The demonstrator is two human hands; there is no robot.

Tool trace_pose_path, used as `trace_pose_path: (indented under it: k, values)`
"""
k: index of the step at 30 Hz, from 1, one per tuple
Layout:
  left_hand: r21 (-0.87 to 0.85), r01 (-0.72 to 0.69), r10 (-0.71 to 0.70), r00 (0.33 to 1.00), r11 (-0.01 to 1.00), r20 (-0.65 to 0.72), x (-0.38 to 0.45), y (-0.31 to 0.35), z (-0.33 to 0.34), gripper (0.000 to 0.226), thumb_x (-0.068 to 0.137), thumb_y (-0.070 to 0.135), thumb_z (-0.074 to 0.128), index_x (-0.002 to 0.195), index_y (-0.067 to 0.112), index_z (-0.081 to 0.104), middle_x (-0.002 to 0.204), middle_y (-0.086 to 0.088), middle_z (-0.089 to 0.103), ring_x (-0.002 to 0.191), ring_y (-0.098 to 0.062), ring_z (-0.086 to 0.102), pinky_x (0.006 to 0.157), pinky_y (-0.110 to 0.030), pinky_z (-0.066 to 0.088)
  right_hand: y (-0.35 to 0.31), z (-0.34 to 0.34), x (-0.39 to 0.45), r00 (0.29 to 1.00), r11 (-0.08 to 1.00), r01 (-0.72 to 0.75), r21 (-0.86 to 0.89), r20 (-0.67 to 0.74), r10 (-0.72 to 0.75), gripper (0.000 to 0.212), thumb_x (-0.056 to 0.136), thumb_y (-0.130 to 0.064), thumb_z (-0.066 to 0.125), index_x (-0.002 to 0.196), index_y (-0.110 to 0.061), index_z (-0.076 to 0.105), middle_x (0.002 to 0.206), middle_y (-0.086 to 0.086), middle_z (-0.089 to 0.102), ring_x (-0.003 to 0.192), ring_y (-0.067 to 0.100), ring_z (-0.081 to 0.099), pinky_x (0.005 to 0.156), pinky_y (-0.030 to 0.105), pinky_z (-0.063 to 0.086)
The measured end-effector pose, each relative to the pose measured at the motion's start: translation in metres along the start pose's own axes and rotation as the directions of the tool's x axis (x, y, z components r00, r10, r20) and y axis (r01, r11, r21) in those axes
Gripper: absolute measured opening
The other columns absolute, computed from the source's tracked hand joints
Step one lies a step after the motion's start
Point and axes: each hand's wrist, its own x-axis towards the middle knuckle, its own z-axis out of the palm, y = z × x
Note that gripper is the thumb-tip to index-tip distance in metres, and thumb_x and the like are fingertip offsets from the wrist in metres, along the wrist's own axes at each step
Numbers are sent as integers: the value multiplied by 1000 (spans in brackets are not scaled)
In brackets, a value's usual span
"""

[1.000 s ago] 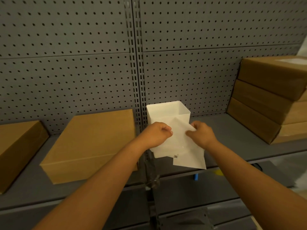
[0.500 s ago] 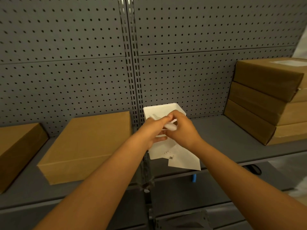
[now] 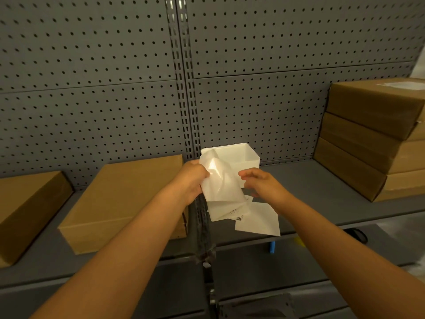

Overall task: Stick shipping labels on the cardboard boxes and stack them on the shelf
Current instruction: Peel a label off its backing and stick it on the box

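My left hand [image 3: 192, 180] grips a glossy, curling backing sheet [image 3: 222, 183] in front of a white plastic bin [image 3: 249, 156]. My right hand [image 3: 262, 186] pinches a white shipping label [image 3: 258, 218], which hangs below it with small print and a barcode showing. The two sheets part at the top and still overlap lower down. A plain cardboard box [image 3: 122, 196] lies flat on the grey shelf [image 3: 305, 180] left of my hands. At the right stands a stack of three cardboard boxes [image 3: 363, 139], and the top one bears a white label [image 3: 409, 85].
Another cardboard box [image 3: 25, 208] lies at the far left of the shelf. Grey pegboard [image 3: 115, 88] backs the shelf, with a slotted upright post [image 3: 184, 88] in the middle. On the lower shelf are a blue object [image 3: 272, 247] and a black one [image 3: 356, 234].
My hands were pressed together at the sheet's top edge; now they have drawn apart, and the glossy backing has peeled up and left away from the label.
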Motion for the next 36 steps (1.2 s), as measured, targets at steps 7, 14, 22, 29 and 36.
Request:
trace_pose_path:
  k: [7, 14, 22, 29, 36]
  values:
    - [-3, 36, -36, 999, 999, 40, 0, -4, -3, 39, 91, -13, 35, 113, 11, 55, 108, -12, 62, 102, -30, 59, 90, -48, 51, 3, 20, 4, 995, 995, -92, -39, 32, 93, 38, 91, -41, 56, 118, -14, 56, 120, 5, 59, 109, 25, 58, 95, 44, 51]
    - [470, -91, 131, 990, 878, -54, 12, -18, -6, 48, 89, 8, 58, 130, 10, 34, 119, -5, 52, 107, -25, 54, 86, -38, 51, -7, 11, 7, 987, 1000, -18, 2, -161, 18, 12, 86, -20, 65, 93, -15, 57, 101, 11, 65, 94, 27, 65, 84, 46, 56]
    - [933, -187, 447, 894, 308, 32, 9, -18, 7, 96, 76, 38, 75, 148, 13, 17, 144, -9, 28, 133, -28, 29, 106, -37, 35, -23, 3, 6, 953, 984, 89, -152, -273, -128, 13, 84, -12, 63, 91, -15, 52, 81, -1, 53, 76, 16, 52, 54, 21, 40]
    - [647, -328, 350, 931, 689, 100, 8, -13, 17, 20, 90, 33, 60, 97, 17, 70, 103, 1, 67, 101, -18, 61, 90, -33, 49, -26, 11, 3, 945, 966, 192, -176, -232, -230, 12, 84, -15, 65, 93, -14, 56, 87, 0, 56, 78, 17, 55, 55, 25, 48]
    - [278, -154, 154, 988, 948, 22, 9, -10, 5, 26, 89, 28, 66, 108, 10, 63, 98, -2, 71, 88, -12, 70, 78, -30, 58, -28, 24, -1, 958, 956, 283, -71, -27, -286, 18, 90, -31, 61, 105, -23, 67, 96, -9, 64, 74, 3, 59, 63, 17, 44]
